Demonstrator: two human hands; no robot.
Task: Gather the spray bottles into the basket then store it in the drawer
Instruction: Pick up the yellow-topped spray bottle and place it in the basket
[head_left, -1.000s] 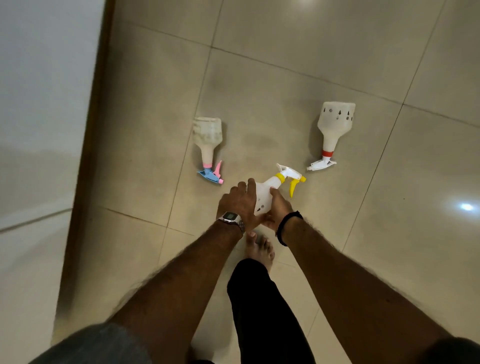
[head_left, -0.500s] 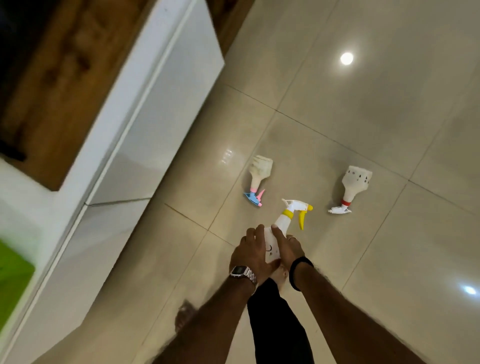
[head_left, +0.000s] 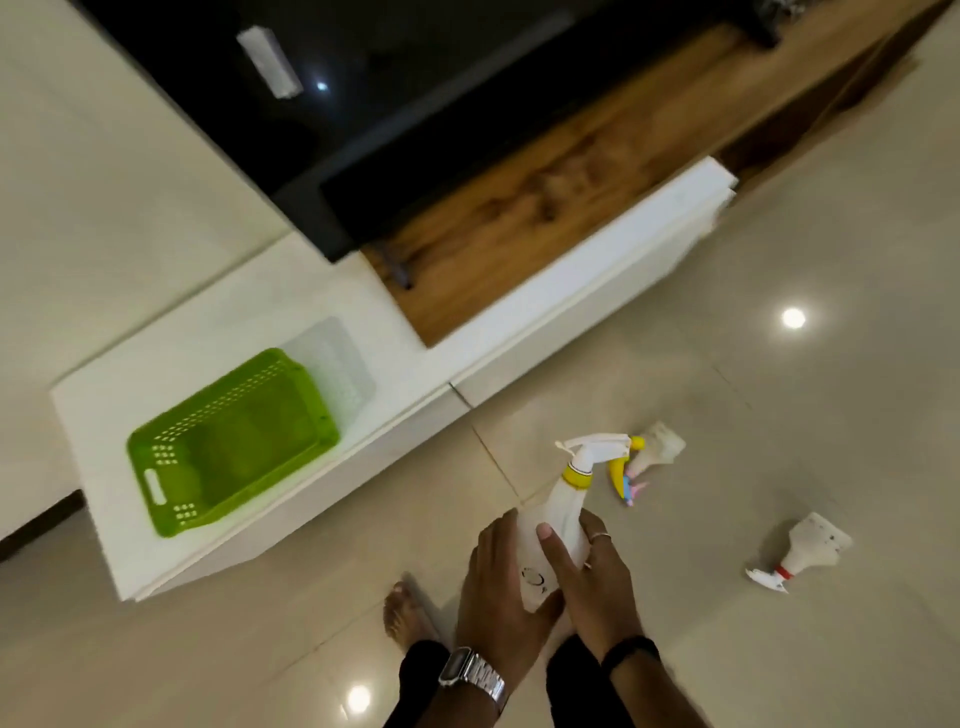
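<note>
Glossy beige tiled floor reflects ceiling lights; low white cabinet with wood-grain top panel stands against pale wall

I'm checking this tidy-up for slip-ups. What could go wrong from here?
Two bottles lie on the floor, one with pink and blue trigger, one with red collar, near the bare foot: a trip risk. The green basket sits near the cabinet's edge; dropping in the yellow-trigger bottle could nudge it off.

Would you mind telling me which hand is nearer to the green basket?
The left hand. It grips the yellow-trigger spray bottle on the side facing the green basket; the right hand grips the bottle's far side, away from the basket.
</note>
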